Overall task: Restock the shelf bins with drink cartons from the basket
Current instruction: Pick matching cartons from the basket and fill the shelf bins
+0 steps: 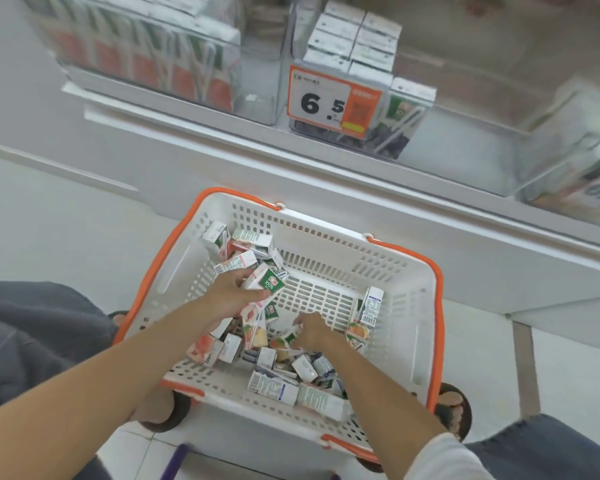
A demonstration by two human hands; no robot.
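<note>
1. Inside the basket, the left hand (231,294) grips one drink carton (266,284): fingers and thumb are curled round a white box with a green "100%" label, held tilted just above the pile on the basket's left side.
2. The right hand (313,333) is down in the middle of the pile, knuckles up, with its fingers curled onto the boxes beneath. Cannot tell whether it pinches one or only touches them.
3. Loose cartons (278,386) lie jumbled at all angles along the left and near sides of the basket floor. One more carton (370,306) stands nearly upright against the right wall.
4. The basket (326,233) is white perforated plastic with an orange rim and sits on a pale tiled floor (568,368) in front of the shelf (222,147).
5. On the shelf, the left bin (257,81) is clear and holds a row of upright cartons with red-orange faces. Its right end is unfilled.
6. The middle bin (357,39) holds white-topped cartons packed in rows, with a "6.5" price tag (333,102) on its front.
7. The right bin (568,174) is blurred, so its contents cannot be read.
8. A sandalled foot (452,407) shows beside the basket's right near corner, and a white sleeve (444,459) covers the right upper arm.
</note>
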